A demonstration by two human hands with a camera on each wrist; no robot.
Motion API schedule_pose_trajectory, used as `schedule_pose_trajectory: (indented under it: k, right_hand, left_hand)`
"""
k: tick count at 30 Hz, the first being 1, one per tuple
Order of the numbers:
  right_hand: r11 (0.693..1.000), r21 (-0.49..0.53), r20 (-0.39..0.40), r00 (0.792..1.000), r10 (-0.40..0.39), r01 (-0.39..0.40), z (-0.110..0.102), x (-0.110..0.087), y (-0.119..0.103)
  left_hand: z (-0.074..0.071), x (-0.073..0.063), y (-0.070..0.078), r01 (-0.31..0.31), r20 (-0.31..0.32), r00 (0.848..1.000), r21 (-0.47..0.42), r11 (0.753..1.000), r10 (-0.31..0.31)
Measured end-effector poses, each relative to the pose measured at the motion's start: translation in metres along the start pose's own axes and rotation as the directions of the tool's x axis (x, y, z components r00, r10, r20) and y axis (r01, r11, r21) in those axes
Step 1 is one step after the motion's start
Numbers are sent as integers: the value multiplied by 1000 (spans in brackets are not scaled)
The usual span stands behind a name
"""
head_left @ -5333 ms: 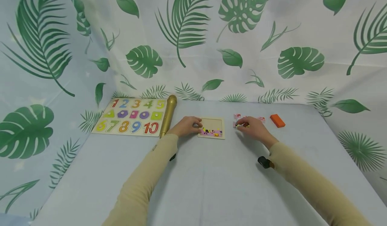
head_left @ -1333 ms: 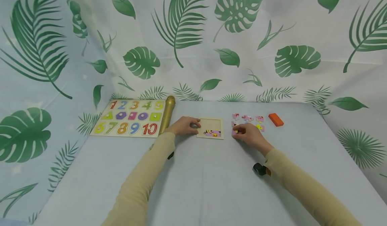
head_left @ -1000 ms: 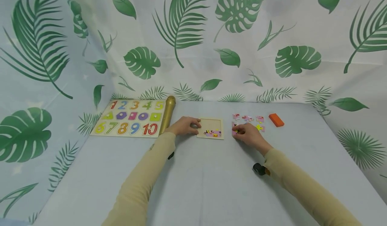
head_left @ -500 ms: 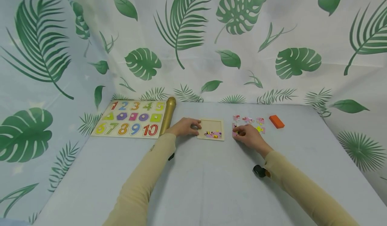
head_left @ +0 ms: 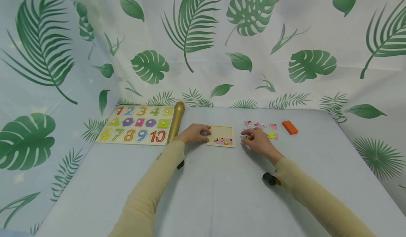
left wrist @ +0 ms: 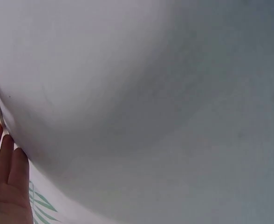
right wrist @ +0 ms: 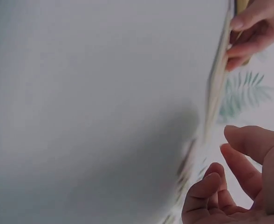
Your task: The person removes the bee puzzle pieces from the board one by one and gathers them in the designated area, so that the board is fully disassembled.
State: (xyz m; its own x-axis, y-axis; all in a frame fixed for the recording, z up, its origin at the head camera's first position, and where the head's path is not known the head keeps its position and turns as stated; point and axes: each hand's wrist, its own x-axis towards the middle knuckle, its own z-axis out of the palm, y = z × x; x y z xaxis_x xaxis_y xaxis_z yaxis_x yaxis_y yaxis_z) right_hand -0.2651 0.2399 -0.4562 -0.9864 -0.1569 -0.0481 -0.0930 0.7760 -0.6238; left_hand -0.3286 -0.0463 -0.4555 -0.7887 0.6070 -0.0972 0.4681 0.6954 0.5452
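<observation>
A square wooden puzzle tray (head_left: 221, 130) lies on the table in the head view, with pink and yellow pieces (head_left: 223, 141) in its lower part. My left hand (head_left: 194, 133) holds the tray's left edge between thumb and fingers. To the right of the tray, my right hand (head_left: 258, 141) pinches a small puzzle piece (head_left: 243, 136) that shows a pale edge. The fingers largely cover this piece. Beyond and beside that hand lie several loose puzzle pieces (head_left: 272, 135). In the right wrist view, the thumb and index fingertip of the right hand (right wrist: 244, 172) are close together.
A number-and-shape board (head_left: 136, 124) lies at the left, with a gold microphone-shaped cylinder (head_left: 176, 122) along its right side. An orange block (head_left: 290, 127) sits right of the loose pieces. Leaf-printed cloth (head_left: 203, 60) hangs behind the table.
More recently, my right hand has shifted slightly left and lifted a piece from the lower left of the loose group. Over five seconds, the right-hand pieces became more visible. My left hand stays at the tray.
</observation>
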Motion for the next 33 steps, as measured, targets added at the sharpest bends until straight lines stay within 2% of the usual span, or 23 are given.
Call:
schedule_pose_trajectory:
  k: [3, 6, 15, 20, 33]
  right_hand:
    - [998, 6, 5, 998, -56, 56, 5, 3, -14]
    - [996, 25, 46, 995, -88, 87, 12, 8, -29]
    - [994, 44, 158, 982, -103, 97, 35, 28, -56]
    - [997, 40, 184, 981, -68, 62, 42, 32, -60]
    - [994, -22, 191, 976, -103, 109, 42, 34, -55]
  left_hand:
    - [2, 0, -1, 0, -10, 1000, -11, 1000, 0]
    - [4, -1, -3, -3, -17, 1000, -16, 1000, 3]
    - [3, -1, -3, -3, -15, 1000, 0, 1000, 3]
    - [1, -2, 0, -14, -11, 1000, 5, 1000, 14]
    - [1, -2, -1, -15, -12, 1000, 0, 1000, 15]
